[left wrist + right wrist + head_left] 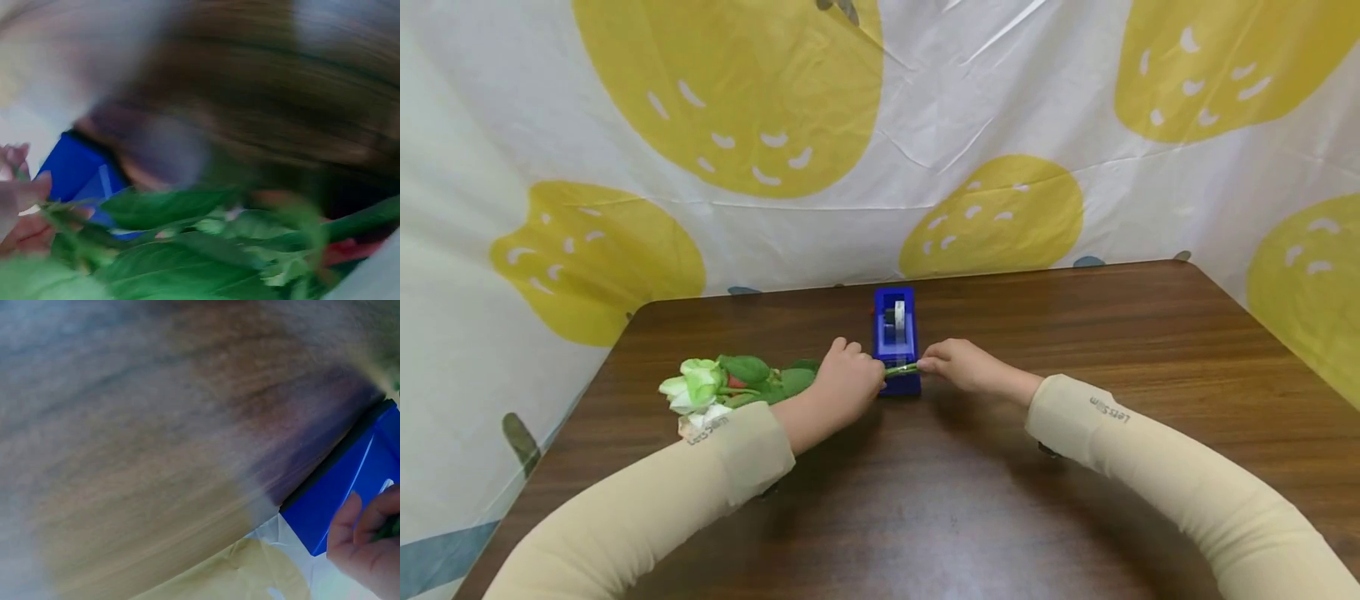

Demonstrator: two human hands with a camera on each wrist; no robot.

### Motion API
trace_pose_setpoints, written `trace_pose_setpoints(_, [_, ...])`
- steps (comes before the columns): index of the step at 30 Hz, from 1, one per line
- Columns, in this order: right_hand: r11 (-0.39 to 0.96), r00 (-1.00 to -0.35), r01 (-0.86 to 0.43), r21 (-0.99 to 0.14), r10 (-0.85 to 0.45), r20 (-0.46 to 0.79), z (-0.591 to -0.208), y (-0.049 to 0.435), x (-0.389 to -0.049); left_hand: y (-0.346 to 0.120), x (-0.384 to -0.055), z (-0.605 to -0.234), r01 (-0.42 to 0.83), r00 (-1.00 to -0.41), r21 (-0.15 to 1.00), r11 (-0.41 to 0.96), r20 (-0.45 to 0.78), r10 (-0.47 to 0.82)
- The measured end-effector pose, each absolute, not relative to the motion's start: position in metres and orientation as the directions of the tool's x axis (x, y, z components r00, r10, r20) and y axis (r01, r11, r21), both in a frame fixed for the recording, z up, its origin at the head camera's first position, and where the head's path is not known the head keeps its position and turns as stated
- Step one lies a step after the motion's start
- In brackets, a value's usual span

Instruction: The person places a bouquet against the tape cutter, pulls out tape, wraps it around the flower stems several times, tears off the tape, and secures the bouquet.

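"Where are the stems [901, 369] sitting?"

"They're stretching between both hands, over the tape dispenser's [896, 352] near end. The left hand [848, 382] is gripping them, fingers curled; the right hand's [962, 365] fingers are pinching the other end."

"Taping, then?"

"They seem to be meeting the tape; I can't tell whether it's sticking. Next is probably calling for a steady left grip while the right is turning the stems."

"And the blooms [702, 383]?"

"Lying leftward, over the worktop [1075, 321]."

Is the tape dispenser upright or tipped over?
Upright: the blue dispenser stands base-down on the table, tape roll showing in its top.
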State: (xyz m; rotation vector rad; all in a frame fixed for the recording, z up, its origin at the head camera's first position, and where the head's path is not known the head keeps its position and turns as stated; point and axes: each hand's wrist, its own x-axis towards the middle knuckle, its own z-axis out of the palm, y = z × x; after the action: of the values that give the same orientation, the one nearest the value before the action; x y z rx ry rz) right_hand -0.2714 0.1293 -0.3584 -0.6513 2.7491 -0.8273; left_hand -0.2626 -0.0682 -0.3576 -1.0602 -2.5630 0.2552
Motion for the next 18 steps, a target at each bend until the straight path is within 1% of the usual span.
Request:
trace_pose_setpoints(2, [0.747, -0.892, -0.364, -0.556, -0.452, -0.023, -0.359, 0.129, -0.27, -0.066, -0.266, -0.351, 0.62, -0.755, -0.169, 0.767, 0.138, 0.641])
trace_pose_setpoints(3, [0.748, -0.896, -0.366, -0.553, -0.444, -0.008, -0.36, 0.128, -0.269, -0.064, -0.268, -0.347, 0.597, -0.793, -0.109, 0.795, 0.067, 0.605])
trace_pose_setpoints(4, [0.749, -0.899, -0.371, -0.549, -0.438, 0.01, -0.36, 0.128, -0.268, -0.063, -0.271, -0.344, 0.576, -0.817, -0.06, 0.815, -0.002, 0.577])
trace_pose_setpoints(5, [0.749, -0.901, -0.376, -0.546, -0.433, 0.026, -0.361, 0.128, -0.268, -0.063, -0.274, -0.341, 0.559, -0.828, -0.011, 0.829, -0.066, 0.557])
trace_pose_setpoints(7, [0.75, -0.904, -0.387, -0.536, -0.424, 0.059, -0.362, 0.128, -0.267, -0.063, -0.281, -0.337, 0.527, -0.825, 0.092, 0.845, -0.185, 0.535])
trace_pose_setpoints(9, [0.747, -0.902, -0.402, -0.529, -0.422, 0.09, -0.363, 0.127, -0.266, -0.064, -0.286, -0.335, 0.514, -0.795, 0.182, 0.838, -0.266, 0.545])
trace_pose_setpoints(12, [0.737, -0.896, -0.423, -0.527, -0.426, 0.125, -0.365, 0.127, -0.265, -0.067, -0.291, -0.334, 0.529, -0.742, 0.272, 0.804, -0.31, 0.594])
trace_pose_setpoints(15, [0.729, -0.894, -0.43, -0.532, -0.427, 0.136, -0.366, 0.126, -0.265, -0.069, -0.293, -0.334, 0.551, -0.715, 0.293, 0.781, -0.316, 0.623])
trace_pose_setpoints(18, [0.731, -0.896, -0.418, -0.54, -0.428, 0.116, -0.366, 0.126, -0.265, -0.07, -0.294, -0.335, 0.57, -0.72, 0.259, 0.78, -0.301, 0.626])
